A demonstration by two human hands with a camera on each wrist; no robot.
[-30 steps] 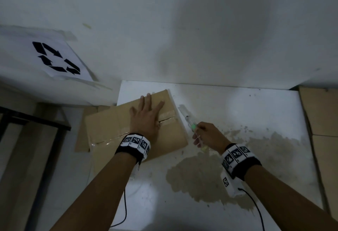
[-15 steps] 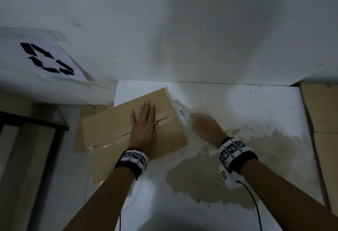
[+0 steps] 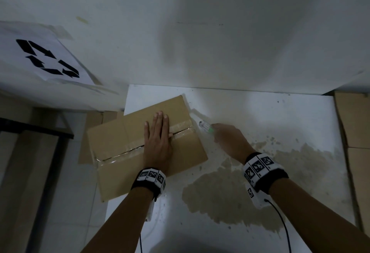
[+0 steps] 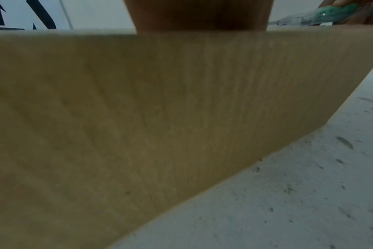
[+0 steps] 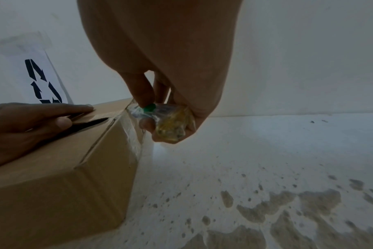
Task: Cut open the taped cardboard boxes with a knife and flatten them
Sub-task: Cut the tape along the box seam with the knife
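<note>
- The left hand (image 3: 158,142) lies flat, fingers straight, pressing the cardboard box (image 3: 124,132) top across its taped seam.
- The right hand (image 3: 230,140) grips a clear utility knife (image 3: 206,128) just beside the box's right end.
- The box sits on the stained white surface (image 3: 260,116).

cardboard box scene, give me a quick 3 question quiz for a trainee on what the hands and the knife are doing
1. True or false: the left hand lies flat on top of the cardboard box.
2. Multiple choice: where is the knife? A) lying on the table; B) gripped in the right hand, at the box's right end; C) stuck in the recycling sign.
3. Short answer: is the top seam at the box's right end shut or parted?

Key
1. True: straight fingers press on the top, across the taped seam.
2. B.
3. Parted: a dark gap shows between the flaps beside the left hand's thumb.
</note>
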